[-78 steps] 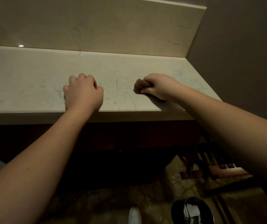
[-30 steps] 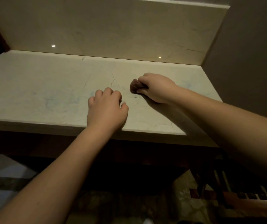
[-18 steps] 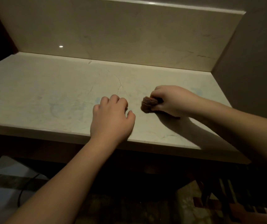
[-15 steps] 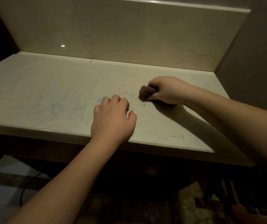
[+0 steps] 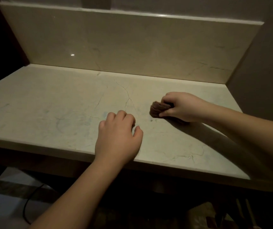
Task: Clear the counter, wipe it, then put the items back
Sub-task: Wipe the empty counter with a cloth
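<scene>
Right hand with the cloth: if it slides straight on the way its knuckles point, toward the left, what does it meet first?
Probably nothing: the right hand grips the brown cloth, bare counter lies ahead, and the left hand rests nearer the front edge, seemingly clear, though depth is unclear.

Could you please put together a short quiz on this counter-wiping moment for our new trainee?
1. Which hand grips the brown cloth?
2. True or false: the left hand rests on the counter near its front edge and holds nothing.
3. Where does the cloth lie? A. against the backsplash B. on the counter's right half, clear of the backsplash C. on the floor

Key
1. The right hand.
2. True.
3. B.
</scene>
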Demonstrator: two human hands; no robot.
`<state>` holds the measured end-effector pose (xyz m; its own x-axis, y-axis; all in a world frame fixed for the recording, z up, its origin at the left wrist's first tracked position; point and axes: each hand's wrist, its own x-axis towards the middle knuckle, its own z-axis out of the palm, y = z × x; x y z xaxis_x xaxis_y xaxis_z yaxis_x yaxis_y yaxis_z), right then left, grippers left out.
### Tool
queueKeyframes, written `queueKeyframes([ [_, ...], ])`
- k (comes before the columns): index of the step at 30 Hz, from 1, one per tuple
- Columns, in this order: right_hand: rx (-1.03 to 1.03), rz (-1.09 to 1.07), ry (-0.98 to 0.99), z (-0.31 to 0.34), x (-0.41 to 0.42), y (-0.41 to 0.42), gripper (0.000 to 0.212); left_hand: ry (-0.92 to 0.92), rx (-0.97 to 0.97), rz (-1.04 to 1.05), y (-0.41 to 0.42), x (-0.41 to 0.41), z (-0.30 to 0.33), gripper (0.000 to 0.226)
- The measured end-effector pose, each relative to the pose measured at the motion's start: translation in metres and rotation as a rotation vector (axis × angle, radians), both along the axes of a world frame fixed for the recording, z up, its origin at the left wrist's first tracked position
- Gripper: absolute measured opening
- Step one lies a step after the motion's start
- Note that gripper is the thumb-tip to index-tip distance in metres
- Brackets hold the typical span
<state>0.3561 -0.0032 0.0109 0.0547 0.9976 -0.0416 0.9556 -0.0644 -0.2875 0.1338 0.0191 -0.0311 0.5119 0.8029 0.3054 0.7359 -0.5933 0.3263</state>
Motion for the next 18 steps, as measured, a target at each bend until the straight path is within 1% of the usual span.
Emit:
queueKeyframes([
  [2, -0.028, -0.018, 0.001, 0.002, 0.005, 0.015, 0.020, -0.003, 0.003, 0.001, 0.000, 0.000, 0.000, 0.021],
  [5, 0.028, -0.115, 0.014, 0.003, 0.022, 0.051, 0.028, -0.014, 0.003, 0.007, 0.000, 0.000, 0.000, 0.020],
  [8, 0.094, -0.212, 0.000, 0.002, 0.037, 0.084, 0.025, -0.018, -0.008, 0.009, -0.002, 0.000, 0.000, 0.018],
  [10, 0.110, -0.229, -0.017, 0.000, 0.042, 0.095, 0.026, -0.016, -0.012, 0.011, -0.002, 0.000, 0.001, 0.018],
  [12, 0.122, -0.208, -0.022, -0.002, 0.039, 0.090, 0.029, -0.012, -0.006, 0.020, -0.002, 0.000, 0.001, 0.019],
  [13, 0.122, -0.184, -0.023, -0.004, 0.038, 0.083, 0.026, -0.012, -0.005, 0.021, -0.002, 0.000, 0.001, 0.019],
  [18, 0.120, 0.007, -0.063, -0.010, 0.030, 0.029, 0.022, -0.011, -0.015, 0.017, -0.001, 0.000, 0.000, 0.020],
])
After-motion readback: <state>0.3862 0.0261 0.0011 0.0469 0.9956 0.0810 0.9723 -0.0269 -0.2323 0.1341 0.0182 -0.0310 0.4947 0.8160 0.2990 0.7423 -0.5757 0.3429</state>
